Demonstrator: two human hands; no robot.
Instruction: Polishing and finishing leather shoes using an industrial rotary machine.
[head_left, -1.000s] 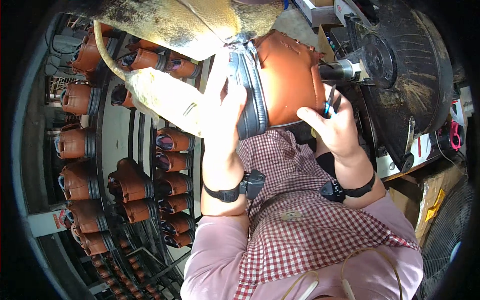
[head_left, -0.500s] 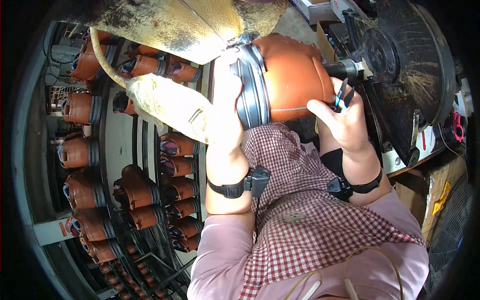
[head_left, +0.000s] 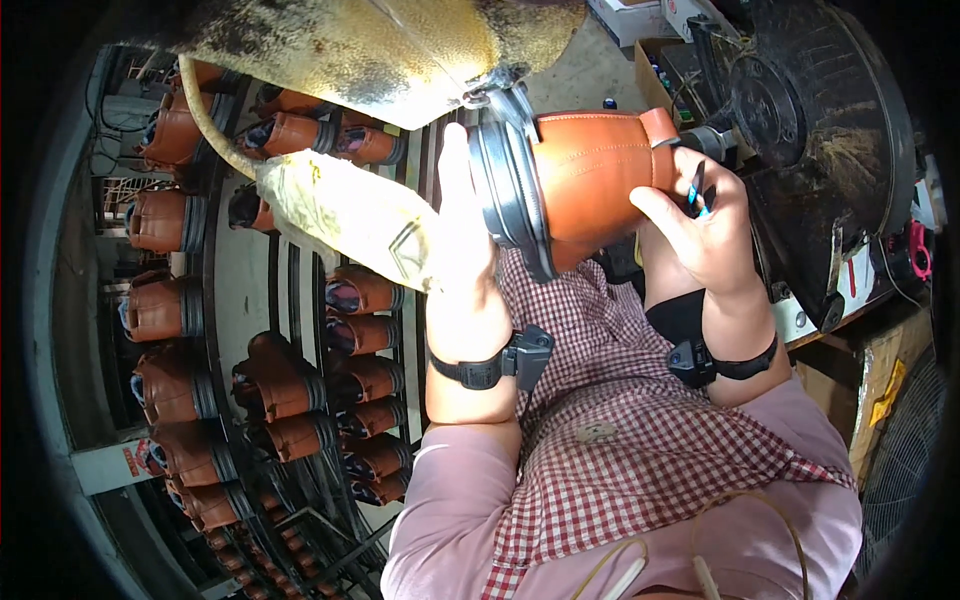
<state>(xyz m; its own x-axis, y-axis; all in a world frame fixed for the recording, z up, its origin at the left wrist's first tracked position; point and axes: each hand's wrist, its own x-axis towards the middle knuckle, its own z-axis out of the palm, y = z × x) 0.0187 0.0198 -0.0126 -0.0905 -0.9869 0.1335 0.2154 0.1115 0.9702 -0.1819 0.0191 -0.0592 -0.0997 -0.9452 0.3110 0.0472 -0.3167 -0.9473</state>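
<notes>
A brown leather boot (head_left: 595, 170) with a thick black sole (head_left: 508, 185) is held up on its side between my hands. My left hand (head_left: 465, 215), brightly lit, presses against the sole, its fingers partly washed out by glare. On the other side, my right hand (head_left: 705, 215) grips the boot near its opening, the thumb lying on the leather. Tucked in that same hand is a small dark tool with blue parts (head_left: 697, 195), perhaps thread snips. The edge of the sole is close to a small metal tip (head_left: 475, 98) under a stained yellowish metal hood (head_left: 400, 50).
Racks of similar brown boots (head_left: 170, 305) stand at the left. A pale wrapped piece on a curved stem (head_left: 340, 210) is beside my left wrist. At the right are a large dark round machine part (head_left: 830, 120), pink-handled scissors (head_left: 918, 250) and a fan (head_left: 905, 450).
The boot has turned in my hands, so its stitched side and a tab at the opening now show. Both hands have shifted slightly to the right.
</notes>
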